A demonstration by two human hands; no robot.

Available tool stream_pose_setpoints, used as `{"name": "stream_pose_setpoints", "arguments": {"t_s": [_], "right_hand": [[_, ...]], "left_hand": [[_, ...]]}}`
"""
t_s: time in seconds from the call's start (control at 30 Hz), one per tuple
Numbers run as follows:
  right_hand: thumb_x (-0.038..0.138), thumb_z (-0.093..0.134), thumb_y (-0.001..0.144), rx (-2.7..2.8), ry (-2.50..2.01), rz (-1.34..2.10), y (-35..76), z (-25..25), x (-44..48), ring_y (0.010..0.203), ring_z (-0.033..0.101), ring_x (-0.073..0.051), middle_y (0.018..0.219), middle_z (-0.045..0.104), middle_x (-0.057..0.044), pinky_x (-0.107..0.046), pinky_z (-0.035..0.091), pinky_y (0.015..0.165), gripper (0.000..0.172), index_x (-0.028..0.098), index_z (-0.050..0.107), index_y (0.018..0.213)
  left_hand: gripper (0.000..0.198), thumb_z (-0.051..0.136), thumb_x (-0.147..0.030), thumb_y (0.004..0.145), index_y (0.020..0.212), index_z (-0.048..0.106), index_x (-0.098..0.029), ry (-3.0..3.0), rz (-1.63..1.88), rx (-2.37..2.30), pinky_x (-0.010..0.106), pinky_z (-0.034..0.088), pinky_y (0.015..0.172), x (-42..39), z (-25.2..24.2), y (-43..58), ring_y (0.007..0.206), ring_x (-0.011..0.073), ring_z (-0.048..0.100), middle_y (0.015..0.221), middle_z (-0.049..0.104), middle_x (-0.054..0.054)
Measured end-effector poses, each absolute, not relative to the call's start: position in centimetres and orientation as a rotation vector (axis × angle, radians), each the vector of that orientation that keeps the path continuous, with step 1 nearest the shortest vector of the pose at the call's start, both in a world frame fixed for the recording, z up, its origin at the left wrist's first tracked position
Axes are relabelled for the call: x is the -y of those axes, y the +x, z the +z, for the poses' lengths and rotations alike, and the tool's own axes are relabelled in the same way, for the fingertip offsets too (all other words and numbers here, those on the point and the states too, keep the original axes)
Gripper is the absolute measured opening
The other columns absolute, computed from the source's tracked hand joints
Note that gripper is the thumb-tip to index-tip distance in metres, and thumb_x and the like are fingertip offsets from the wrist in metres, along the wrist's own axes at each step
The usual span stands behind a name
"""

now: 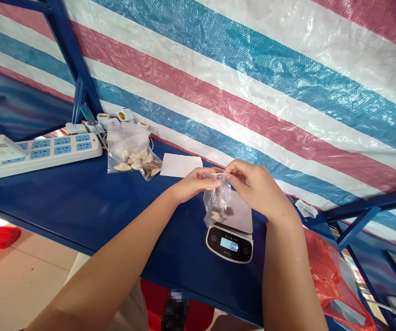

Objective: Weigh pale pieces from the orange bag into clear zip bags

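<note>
A small clear plastic zip bag (215,207) with a few light-brown pieces at its bottom hangs between my hands. My left hand (198,181) pinches the bag's top edge on the left. At the right end of that edge, my right hand (251,184) closes its thumb and fingers on the bag. Just behind and below the bag is a kitchen scale (230,246), whose lit display reads 0.0. The bag partly covers the weighing plate, and I cannot tell whether they touch.
On the blue table (129,202) lies a larger clear bag of brown pieces (135,158) beside a white sheet of paper (181,164). A white power strip (46,154) stands at the left. Red plastic bags (329,271) are at the right, and a striped sheet (235,82) hangs behind.
</note>
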State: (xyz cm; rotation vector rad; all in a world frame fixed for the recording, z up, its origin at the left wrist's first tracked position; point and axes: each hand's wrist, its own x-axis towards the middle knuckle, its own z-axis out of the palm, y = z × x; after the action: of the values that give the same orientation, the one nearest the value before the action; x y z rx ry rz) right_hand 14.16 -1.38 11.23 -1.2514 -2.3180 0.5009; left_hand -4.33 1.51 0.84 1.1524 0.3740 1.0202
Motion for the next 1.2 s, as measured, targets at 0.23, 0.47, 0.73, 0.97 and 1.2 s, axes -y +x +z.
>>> {"name": "stream_pose_setpoints", "arguments": {"t_s": [0.23, 0.47, 0.73, 0.97, 1.2], "right_hand": [[0.028, 0.056, 0.098, 2.207, -1.272, 0.610, 13.9, 11.5, 1.7, 0.069, 0.060, -0.016, 0.090, 0.071, 0.000, -0.030, 0.041, 0.063, 0.008, 0.026, 0.059, 0.091], [0.030, 0.057, 0.098, 2.207, -1.224, 0.708, 14.4, 11.1, 1.1, 0.077, 0.060, -0.016, 0.109, 0.072, -0.002, -0.029, 0.042, 0.067, 0.011, 0.024, 0.056, 0.089], [0.032, 0.055, 0.101, 2.262, -1.163, 0.733, 14.3, 11.5, 1.2, 0.078, 0.055, -0.016, 0.088, 0.063, 0.002, -0.029, 0.039, 0.072, 0.017, 0.024, 0.056, 0.086], [0.033, 0.057, 0.101, 2.278, -1.093, 0.917, 14.3, 11.3, 1.2, 0.085, 0.058, -0.017, 0.087, 0.063, 0.002, -0.031, 0.043, 0.081, 0.015, 0.024, 0.061, 0.089], [0.049, 0.063, 0.098, 1.884, -1.127, 0.920, 14.9, 10.6, 0.2, 0.085, 0.070, -0.018, 0.088, 0.071, 0.000, -0.034, 0.058, 0.080, 0.024, 0.025, 0.059, 0.094]], "left_hand": [[0.032, 0.079, -0.028, 0.071, 0.100, 0.068, -0.021, 1.042, 1.083, -0.326, 0.031, 0.048, 0.080, -1.9, 1.1, -4.9, 0.086, 0.0172, 0.063, 0.104, 0.068, 0.003], [0.017, 0.075, -0.019, 0.070, 0.084, 0.066, -0.018, 1.047, 1.218, -0.446, 0.031, 0.051, 0.081, -2.3, 0.7, -4.6, 0.093, 0.0178, 0.065, 0.120, 0.068, 0.004], [0.014, 0.074, -0.020, 0.069, 0.078, 0.064, -0.017, 0.898, 1.298, -0.442, 0.029, 0.051, 0.079, -2.6, 0.8, -4.4, 0.092, 0.0167, 0.065, 0.107, 0.070, 0.001], [0.016, 0.073, -0.024, 0.074, 0.085, 0.062, -0.018, 0.900, 1.285, -0.419, 0.028, 0.051, 0.076, -2.7, 0.5, -4.3, 0.085, 0.0152, 0.064, 0.098, 0.068, 0.000], [0.062, 0.078, -0.063, 0.078, 0.122, 0.059, -0.024, 1.003, 0.996, -0.472, 0.032, 0.053, 0.076, -2.4, 0.7, -4.8, 0.090, 0.0218, 0.069, 0.105, 0.071, 0.005]]}}
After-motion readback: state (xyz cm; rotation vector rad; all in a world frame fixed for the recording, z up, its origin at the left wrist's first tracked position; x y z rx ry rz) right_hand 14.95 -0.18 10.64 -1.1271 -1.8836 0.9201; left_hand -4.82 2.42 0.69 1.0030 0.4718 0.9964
